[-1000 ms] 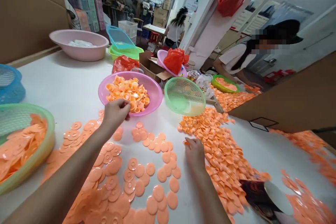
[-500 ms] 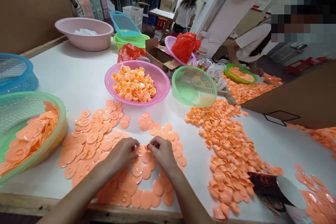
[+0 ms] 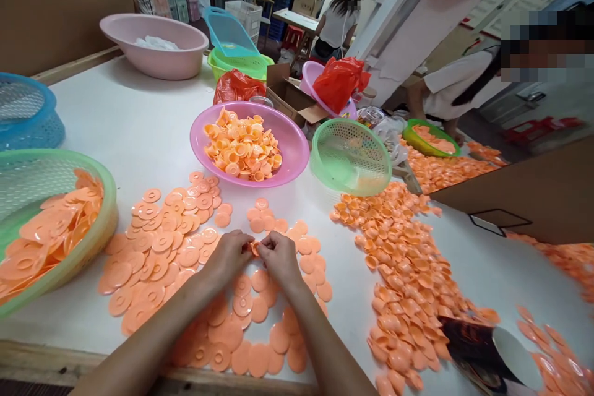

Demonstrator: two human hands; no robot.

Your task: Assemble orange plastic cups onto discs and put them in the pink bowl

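Note:
Just above the spread of flat orange plastic discs [image 3: 162,241], my two hands meet, fingertips nearly touching. A small orange plastic cup [image 3: 255,249] is pinched between them. My left hand [image 3: 233,253] is closed, with thumb and fingers at the cup's left side. My right hand [image 3: 279,258] grips it from the right, also closed. Fingers cover much of the cup, so whether a disc is joined to it cannot be made out. Beyond the hands, a pink basin [image 3: 297,150] holds a heap of orange cup-shaped pieces.
Loose orange cups [image 3: 408,284] lie piled to the right. A green basket [image 3: 109,210] of discs stands at left, near a blue basket [image 3: 32,130]. Behind are a green colander [image 3: 350,158], an open carton [image 3: 290,96] and a pale pink basin [image 3: 185,62]. A co-worker [image 3: 455,83] leans in at right.
My hands have come together and slightly up. The small cup, earlier at my right fingertips, is now between both hands. The camera view has shifted a little.

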